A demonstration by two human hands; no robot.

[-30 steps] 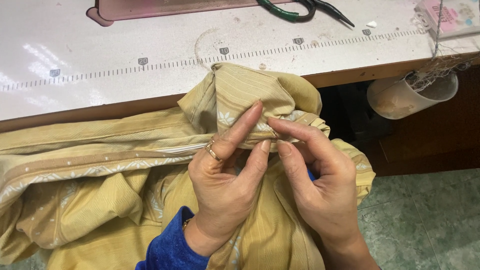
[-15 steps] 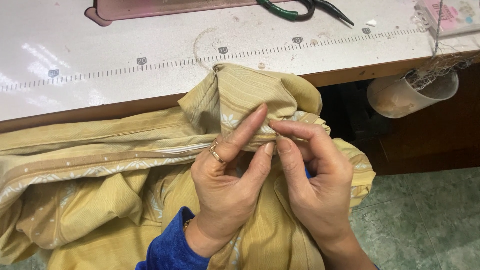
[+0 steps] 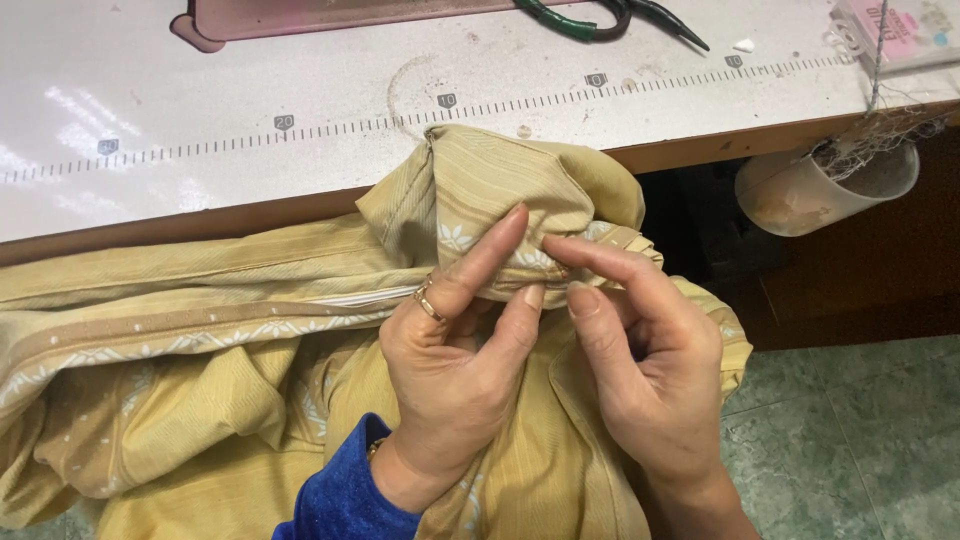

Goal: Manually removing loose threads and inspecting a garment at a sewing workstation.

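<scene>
currently we pinch a folded edge of the yellow fabric [image 3: 300, 400] between both hands: left hand [image 3: 455, 370] grips it with forefinger and thumb, a ring on one finger; right hand [image 3: 645, 370] clamps the same fold just beside it. the fabric lies over our lap against the table [image 3: 250, 160]. scissors [image 3: 600, 18] lie beyond, untouched. step in hand, we judge: working the corner. next calls for steady fingertip pressure along the seam.
</scene>
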